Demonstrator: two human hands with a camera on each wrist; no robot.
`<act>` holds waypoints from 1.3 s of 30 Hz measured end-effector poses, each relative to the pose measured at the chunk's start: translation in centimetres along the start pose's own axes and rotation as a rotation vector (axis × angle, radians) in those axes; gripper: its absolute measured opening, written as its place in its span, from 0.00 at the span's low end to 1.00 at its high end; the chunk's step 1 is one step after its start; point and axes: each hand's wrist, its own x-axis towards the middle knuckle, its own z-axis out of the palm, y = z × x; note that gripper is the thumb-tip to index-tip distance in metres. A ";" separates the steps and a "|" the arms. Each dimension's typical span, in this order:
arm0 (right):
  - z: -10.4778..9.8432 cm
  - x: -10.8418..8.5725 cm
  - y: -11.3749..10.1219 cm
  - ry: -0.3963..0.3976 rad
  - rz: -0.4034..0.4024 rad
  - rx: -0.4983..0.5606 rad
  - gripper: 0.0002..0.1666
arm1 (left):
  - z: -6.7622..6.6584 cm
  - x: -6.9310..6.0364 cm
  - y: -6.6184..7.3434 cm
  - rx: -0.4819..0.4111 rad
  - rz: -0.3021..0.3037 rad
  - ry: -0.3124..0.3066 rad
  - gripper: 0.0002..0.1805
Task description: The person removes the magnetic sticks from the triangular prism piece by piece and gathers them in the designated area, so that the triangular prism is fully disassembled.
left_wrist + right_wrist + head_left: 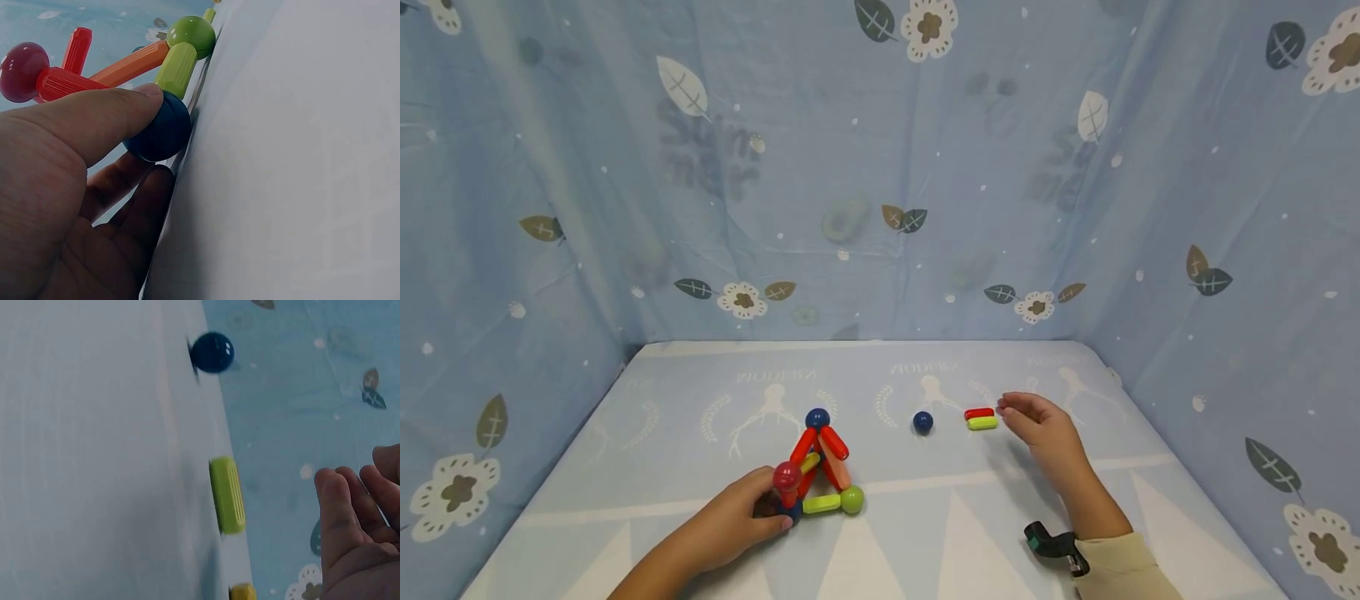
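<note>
My left hand (730, 521) grips a dark blue ball (161, 131) at the near left corner of a structure of balls and rods, thumb on its side. The structure has a red ball (787, 476), a green ball (852, 500), a blue ball on top (817, 419), and red, orange and yellow-green rods. My right hand (1048, 437) hovers just right of a loose red rod (978, 413) and a yellow-green rod (982, 423), fingers slightly bent, holding nothing. In the right wrist view the yellow-green rod (227, 495) lies apart from the hand (359, 531).
A loose blue ball (922, 422) sits between the structure and the two rods. A black device (1052, 546) is at the right wrist beside the sleeve. A yellow piece (242, 592) shows at the right wrist view's bottom edge. Patterned curtains (850, 167) surround the table (917, 542).
</note>
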 end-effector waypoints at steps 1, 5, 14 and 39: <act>0.6 -0.1 -0.3 -0.035 -0.012 0.001 0.26 | 0.0 0.0 0.0 -0.001 0.001 0.000 0.22; 3.1 -0.6 -1.0 -0.161 -0.062 -0.043 0.21 | 0.1 0.0 0.0 -0.003 0.004 -0.001 0.22; 8.2 -2.1 -2.2 -0.281 -0.129 -0.189 0.14 | 0.0 -0.1 0.1 0.004 -0.006 -0.001 0.22; 16.1 -5.2 -7.0 -0.349 -0.188 -0.077 0.21 | -0.1 0.0 0.4 0.007 -0.012 -0.004 0.23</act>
